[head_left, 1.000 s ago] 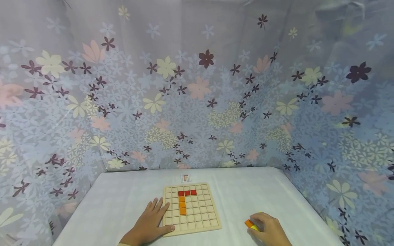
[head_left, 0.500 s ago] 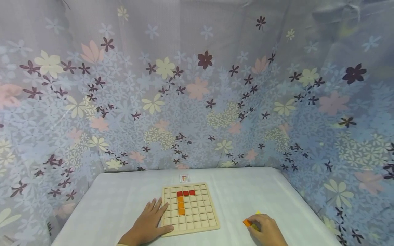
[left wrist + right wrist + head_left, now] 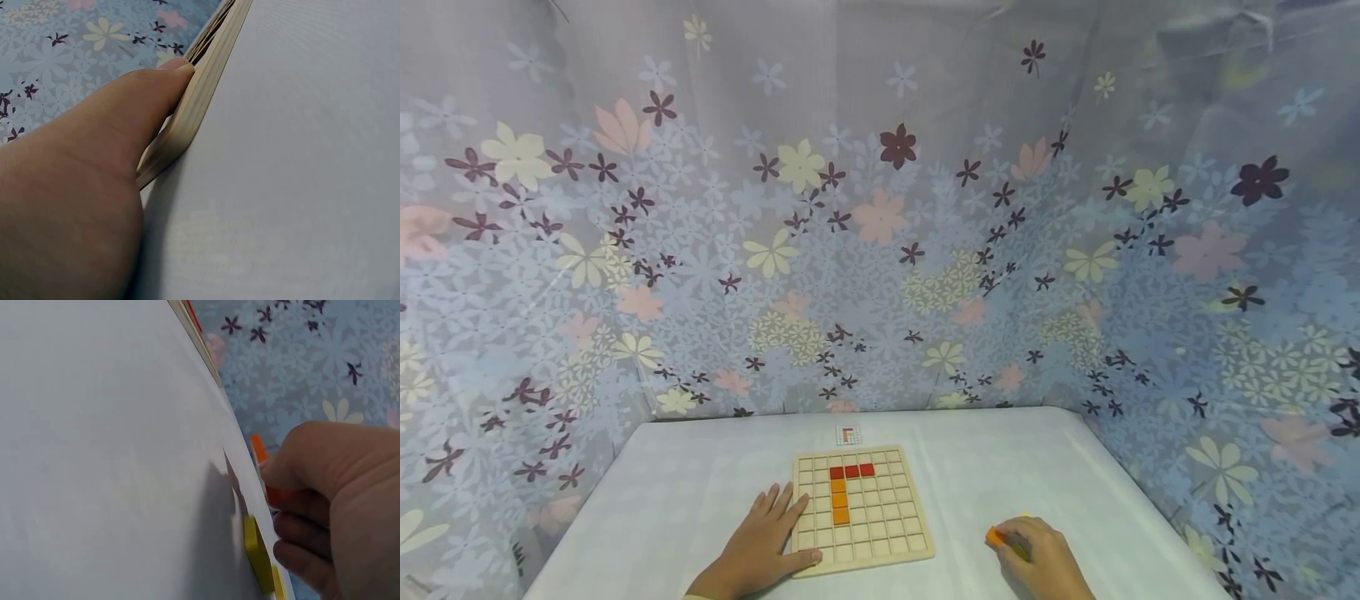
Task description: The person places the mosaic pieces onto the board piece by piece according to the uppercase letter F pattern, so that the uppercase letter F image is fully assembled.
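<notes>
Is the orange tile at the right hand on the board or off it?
Off: the right hand pinches the orange tile out beside the board.

Curtained-off tabletop workspace: floral fabric (image 3: 865, 275) around a white-covered table (image 3: 700, 462)

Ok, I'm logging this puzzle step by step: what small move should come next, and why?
Probably carry the orange tile to the board: the right hand pinches it, the left hand rests on the board, and bare cells lie below its three orange tiles.

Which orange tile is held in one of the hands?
The orange tile pinched by the right hand; the other three orange tiles lie on the board.
</notes>
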Motion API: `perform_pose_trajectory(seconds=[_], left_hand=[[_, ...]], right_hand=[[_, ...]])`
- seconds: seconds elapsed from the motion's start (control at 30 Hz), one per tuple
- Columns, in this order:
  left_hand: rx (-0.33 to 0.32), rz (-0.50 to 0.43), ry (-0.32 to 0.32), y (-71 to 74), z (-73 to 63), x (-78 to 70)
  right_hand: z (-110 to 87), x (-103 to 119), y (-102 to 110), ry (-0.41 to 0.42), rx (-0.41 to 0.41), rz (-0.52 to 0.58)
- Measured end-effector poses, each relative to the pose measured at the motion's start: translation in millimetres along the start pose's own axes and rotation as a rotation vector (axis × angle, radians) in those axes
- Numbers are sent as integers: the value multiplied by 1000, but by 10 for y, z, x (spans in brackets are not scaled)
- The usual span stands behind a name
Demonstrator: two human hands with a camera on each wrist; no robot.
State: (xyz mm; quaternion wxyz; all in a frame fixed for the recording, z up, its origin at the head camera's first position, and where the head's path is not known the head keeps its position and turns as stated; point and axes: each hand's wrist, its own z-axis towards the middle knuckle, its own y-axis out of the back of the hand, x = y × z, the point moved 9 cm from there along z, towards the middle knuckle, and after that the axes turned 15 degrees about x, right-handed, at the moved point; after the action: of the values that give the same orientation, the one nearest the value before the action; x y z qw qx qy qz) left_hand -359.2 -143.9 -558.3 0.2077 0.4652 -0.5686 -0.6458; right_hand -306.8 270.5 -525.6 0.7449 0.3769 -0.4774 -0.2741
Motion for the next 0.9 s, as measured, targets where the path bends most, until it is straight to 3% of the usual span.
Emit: perform_pose_trajectory(seconds=[0.17, 0.4, 0.7, 0.9], left_hand=[[-2, 10, 5, 1, 2, -4], [0, 6, 8, 0, -3, 0], [12, -1, 3, -27, 17, 40], [18, -9, -5, -37, 23, 62]], right_hand=[[71, 148, -20, 101, -29, -31], [259, 266, -87, 118, -5, 0], [648, 491, -233, 239, 40, 64], [906, 626, -426, 231, 89, 114]])
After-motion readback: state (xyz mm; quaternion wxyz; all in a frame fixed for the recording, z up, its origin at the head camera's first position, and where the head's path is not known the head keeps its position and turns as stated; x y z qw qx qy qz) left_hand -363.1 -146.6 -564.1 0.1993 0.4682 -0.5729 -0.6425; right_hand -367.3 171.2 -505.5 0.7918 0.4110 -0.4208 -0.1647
